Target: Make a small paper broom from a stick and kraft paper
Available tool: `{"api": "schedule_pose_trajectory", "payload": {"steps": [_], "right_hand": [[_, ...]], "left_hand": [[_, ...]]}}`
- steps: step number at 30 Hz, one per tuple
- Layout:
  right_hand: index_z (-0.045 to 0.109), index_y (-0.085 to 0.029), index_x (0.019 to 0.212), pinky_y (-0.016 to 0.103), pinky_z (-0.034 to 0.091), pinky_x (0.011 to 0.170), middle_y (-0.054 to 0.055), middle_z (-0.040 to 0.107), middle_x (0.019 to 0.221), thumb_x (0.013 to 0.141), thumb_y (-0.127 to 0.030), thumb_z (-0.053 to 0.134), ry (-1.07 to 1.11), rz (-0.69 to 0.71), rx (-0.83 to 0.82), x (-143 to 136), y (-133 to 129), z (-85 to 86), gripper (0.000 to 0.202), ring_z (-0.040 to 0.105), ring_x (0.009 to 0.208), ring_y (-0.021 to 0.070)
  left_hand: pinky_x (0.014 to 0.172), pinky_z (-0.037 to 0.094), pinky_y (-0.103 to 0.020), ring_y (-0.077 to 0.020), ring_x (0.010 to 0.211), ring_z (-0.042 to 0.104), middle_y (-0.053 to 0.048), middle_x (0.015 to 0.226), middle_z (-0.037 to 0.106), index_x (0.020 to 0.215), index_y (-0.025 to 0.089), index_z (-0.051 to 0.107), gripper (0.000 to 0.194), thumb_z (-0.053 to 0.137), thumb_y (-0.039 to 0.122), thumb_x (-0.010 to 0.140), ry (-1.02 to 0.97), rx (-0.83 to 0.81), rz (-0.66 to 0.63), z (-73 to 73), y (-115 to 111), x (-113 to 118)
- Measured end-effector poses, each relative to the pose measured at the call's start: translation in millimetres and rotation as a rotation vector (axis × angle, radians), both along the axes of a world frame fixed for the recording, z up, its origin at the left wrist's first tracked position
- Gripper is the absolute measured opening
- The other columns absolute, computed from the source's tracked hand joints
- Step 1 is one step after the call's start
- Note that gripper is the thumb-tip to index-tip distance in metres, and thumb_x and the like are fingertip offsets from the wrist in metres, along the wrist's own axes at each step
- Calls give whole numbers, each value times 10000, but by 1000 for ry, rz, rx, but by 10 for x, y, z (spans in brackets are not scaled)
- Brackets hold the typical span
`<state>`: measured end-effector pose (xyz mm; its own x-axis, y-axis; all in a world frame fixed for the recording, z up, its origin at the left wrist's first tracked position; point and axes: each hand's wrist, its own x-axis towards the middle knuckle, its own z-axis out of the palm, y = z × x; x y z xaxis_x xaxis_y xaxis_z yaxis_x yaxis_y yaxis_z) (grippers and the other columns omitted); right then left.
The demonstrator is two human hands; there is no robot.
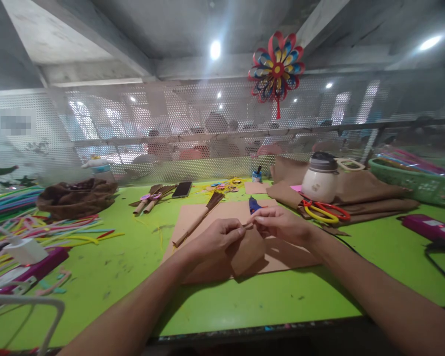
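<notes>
My left hand [224,235] and my right hand [276,221] meet over a cardboard sheet [193,217], both with fingers pinched. Between them hangs a piece of brown paper [246,254], gripped along its upper edge by each hand. A rolled brown paper stick with a fringed end [198,220] lies on the cardboard, left of my hands. Just behind my right hand is a blue glue gun [255,203], partly hidden by the fingers.
Scissors with red and yellow handles [324,211], a white jar [320,180] and folded brown paper [374,190] are at right. A phone [181,190] and paper rolls [148,200] lie behind. Pipe cleaners [70,237], a brown cloth bag [76,198] and a power strip [29,269] crowd the left.
</notes>
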<state>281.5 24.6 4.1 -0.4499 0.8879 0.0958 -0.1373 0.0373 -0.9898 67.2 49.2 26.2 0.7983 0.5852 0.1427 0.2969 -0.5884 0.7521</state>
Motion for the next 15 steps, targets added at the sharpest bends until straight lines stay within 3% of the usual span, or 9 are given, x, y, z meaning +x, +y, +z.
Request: {"api": "schedule_pose_trajectory", "payload": {"steps": [4, 10, 15], "right_hand": [[648, -131, 929, 252, 415, 667, 42, 618, 833, 772, -375, 664, -105, -102, 101, -88, -35, 20, 290, 536, 712, 108], [601, -137, 715, 244, 361, 576, -1, 557, 667, 724, -459, 669, -292, -306, 258, -283, -83, 22, 329, 466, 621, 109], [594, -144, 672, 244, 346, 550, -2, 539, 636, 713, -487, 662, -307, -339, 264, -277, -93, 34, 352, 443, 597, 109]], "left_hand": [[533, 302, -235, -100, 569, 363, 35, 605, 399, 659, 169, 458, 332, 411, 399, 895, 11, -9, 52, 11, -19, 13], [571, 340, -236, -116, 630, 424, 3, 671, 507, 741, 156, 546, 274, 434, 362, 884, 10, 47, 87, -2, -34, 41], [566, 332, -233, -113, 620, 402, 19, 641, 458, 705, 157, 515, 299, 448, 398, 869, -19, -27, 70, -10, -17, 44]]}}
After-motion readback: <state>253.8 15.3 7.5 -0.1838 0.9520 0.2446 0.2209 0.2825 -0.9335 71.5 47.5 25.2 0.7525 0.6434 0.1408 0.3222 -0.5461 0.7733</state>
